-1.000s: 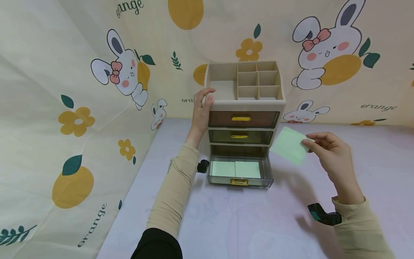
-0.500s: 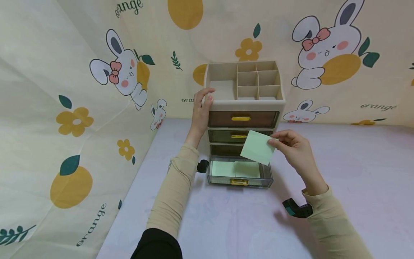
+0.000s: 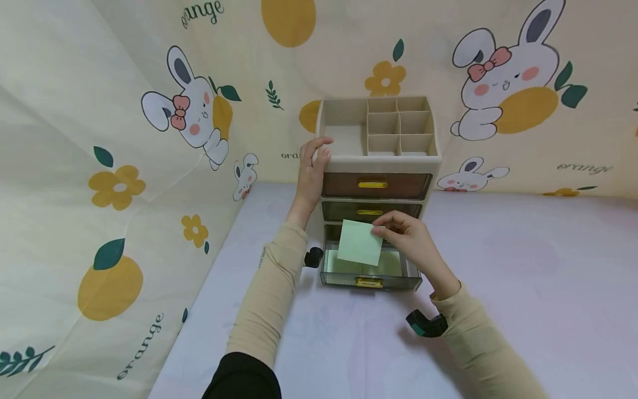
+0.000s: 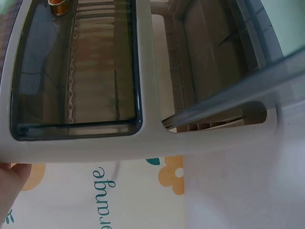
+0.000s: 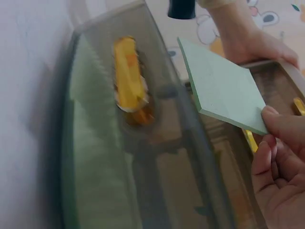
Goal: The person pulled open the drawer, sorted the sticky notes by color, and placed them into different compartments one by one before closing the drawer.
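Observation:
In the head view my right hand (image 3: 408, 238) pinches a pale green sticky-note pad (image 3: 360, 243) by its right corner. The right wrist view shows this pad (image 5: 224, 83) as a thin square block between thumb and fingers. It hangs over the pulled-out bottom drawer (image 3: 394, 284), where two more green pads (image 3: 344, 262) lie side by side, partly covered from sight. My left hand (image 3: 311, 174) grips the upper left edge of the white drawer organizer (image 3: 381, 163); in the left wrist view only a bit of this hand (image 4: 12, 183) shows.
Two upper drawers, one brown (image 3: 344, 184) and one olive (image 3: 341, 210), are closed and have yellow handles. The organizer's top tray (image 3: 344, 138) is divided into compartments. Behind it hangs a printed cloth (image 3: 528, 160) with rabbits and oranges. A pale cloth (image 3: 523, 277) covers the table.
My right hand has carried the green pad leftward and slightly down, from beside the organizer to above the bottom drawer. The left hand keeps its place on the organizer.

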{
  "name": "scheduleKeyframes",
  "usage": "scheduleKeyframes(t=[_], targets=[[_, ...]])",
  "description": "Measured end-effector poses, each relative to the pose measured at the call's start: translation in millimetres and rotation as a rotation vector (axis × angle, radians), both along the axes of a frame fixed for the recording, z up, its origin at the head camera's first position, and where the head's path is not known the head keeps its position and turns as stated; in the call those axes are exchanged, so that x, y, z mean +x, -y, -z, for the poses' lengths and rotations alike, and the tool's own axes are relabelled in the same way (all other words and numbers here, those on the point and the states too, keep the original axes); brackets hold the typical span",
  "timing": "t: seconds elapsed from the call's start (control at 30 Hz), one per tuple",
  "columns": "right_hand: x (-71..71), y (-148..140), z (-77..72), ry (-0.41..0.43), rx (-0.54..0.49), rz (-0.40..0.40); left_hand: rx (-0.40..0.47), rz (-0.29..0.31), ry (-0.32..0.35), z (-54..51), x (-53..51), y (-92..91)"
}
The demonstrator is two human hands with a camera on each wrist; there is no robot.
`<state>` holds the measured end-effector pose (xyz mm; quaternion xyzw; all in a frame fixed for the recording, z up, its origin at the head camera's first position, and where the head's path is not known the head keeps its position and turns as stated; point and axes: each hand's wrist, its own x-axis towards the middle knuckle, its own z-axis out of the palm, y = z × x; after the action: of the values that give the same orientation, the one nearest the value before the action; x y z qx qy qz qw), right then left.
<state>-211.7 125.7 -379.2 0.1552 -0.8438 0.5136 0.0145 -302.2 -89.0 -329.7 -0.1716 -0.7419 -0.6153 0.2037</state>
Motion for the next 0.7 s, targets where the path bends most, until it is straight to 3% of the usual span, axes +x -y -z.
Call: scheduleKeyframes(t=[0.3, 0.7], targets=[[-4.1, 19, 23.0, 0.081, 0.065, -0.118, -0.008, -0.002, 0.021, 3.4, 0.8, -1.8], [-9.3, 29, 36.0, 0.091, 0.303, -0.123, 0.001, -0.008, -0.002, 0.5, 0.9, -1.8]])
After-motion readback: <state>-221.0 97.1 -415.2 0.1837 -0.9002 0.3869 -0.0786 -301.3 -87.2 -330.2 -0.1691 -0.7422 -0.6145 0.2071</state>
